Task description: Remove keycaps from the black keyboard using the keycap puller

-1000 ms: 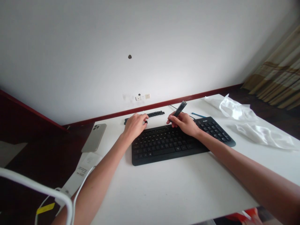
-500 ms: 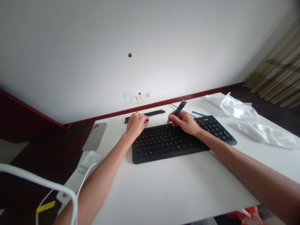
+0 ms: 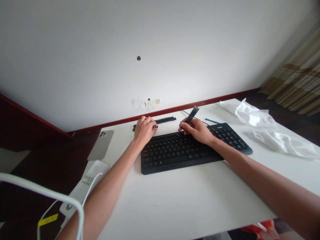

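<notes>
A black keyboard (image 3: 175, 160) lies tilted across the white table. My right hand (image 3: 197, 130) rests over its upper middle, fingers closed round a dark pen-like tool (image 3: 192, 115) held upright at a slant. A thin pale tip shows below the fingers, at the keyboard's top edge. Beyond the keyboard's upper left corner, my left hand (image 3: 145, 130) is closed, with a small black piece (image 3: 155, 126) at its thumb and fingertips; its kind is unclear. Just behind that hand lies a black row of small key-like pieces (image 3: 165, 120), partly covered by it.
A phone (image 3: 101, 146) lies at the table's left edge, by a white power strip (image 3: 93, 173) with a white cable (image 3: 50, 190). To the right are a blue stick (image 3: 212, 121) and crumpled clear plastic wrap (image 3: 255, 115). The wall (image 3: 105, 73) stands behind the table.
My left hand has shifted slightly up and back, toward the black row of pieces, and its fingers have moved a little. The right hand and its tool have stayed in place.
</notes>
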The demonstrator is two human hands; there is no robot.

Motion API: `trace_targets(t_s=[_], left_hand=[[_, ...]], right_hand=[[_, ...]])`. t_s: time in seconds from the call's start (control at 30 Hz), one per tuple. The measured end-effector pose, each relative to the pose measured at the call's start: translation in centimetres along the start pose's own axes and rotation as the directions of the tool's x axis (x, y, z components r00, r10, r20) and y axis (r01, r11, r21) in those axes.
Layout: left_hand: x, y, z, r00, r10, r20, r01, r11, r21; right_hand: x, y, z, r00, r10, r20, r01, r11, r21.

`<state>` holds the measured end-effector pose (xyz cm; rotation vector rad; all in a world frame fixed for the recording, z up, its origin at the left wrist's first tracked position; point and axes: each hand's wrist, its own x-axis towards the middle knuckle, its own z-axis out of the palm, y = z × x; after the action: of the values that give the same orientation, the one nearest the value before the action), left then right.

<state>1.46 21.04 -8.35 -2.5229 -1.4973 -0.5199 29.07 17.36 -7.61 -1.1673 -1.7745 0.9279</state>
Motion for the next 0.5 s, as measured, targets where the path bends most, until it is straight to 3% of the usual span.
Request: trace_targets(t_s=[0.5], left_hand=[[0.19,-0.20,0.37,0.997,-0.072,-0.013,0.071,0.996,-0.049]], right_hand=[[-0.05,-0.24,0.05,1.000,0.009,0.000,-0.009,1.000,0.009]])
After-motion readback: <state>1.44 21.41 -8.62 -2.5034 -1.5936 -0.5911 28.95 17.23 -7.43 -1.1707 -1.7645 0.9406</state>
